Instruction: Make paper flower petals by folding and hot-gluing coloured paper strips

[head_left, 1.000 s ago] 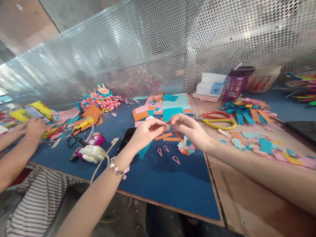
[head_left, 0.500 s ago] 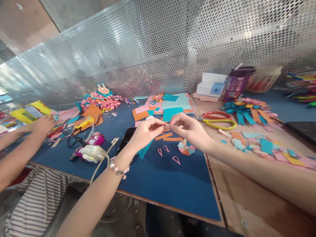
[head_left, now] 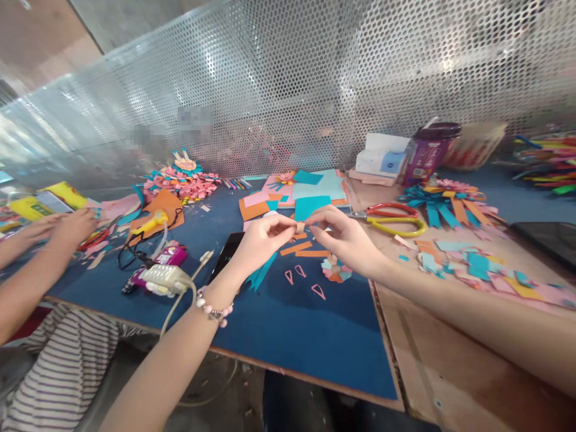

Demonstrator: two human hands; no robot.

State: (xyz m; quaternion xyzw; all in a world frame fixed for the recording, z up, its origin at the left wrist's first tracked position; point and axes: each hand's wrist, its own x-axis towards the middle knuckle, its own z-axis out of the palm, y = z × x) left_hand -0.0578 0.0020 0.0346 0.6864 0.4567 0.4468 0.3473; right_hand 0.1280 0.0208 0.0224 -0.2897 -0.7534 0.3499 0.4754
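Above the blue table, my left hand (head_left: 269,239) pinches a small peach paper strip (head_left: 300,228) between thumb and fingertips. My right hand (head_left: 341,235) has thumb and index finger drawn together at the strip's right side; its grip is partly hidden. Below the hands lie orange paper strips (head_left: 296,248) and small pink paper loops (head_left: 318,292). A round multicoloured paper piece (head_left: 336,269) rests under my right wrist. Teal paper strips (head_left: 261,273) and a black phone (head_left: 226,255) sit beside my left hand.
Red-and-yellow-handled scissors (head_left: 396,219) lie right of my hands. A glue gun (head_left: 152,223) and a power strip (head_left: 164,277) with cable are on the left. A co-worker's hands (head_left: 74,231) work farther left. Paper scraps (head_left: 483,270) and a purple cup (head_left: 427,153) stand right.
The peach strip shows more plainly at my left fingertips, and my right fingertips have shifted slightly on its right side. The whole view has moved a little.
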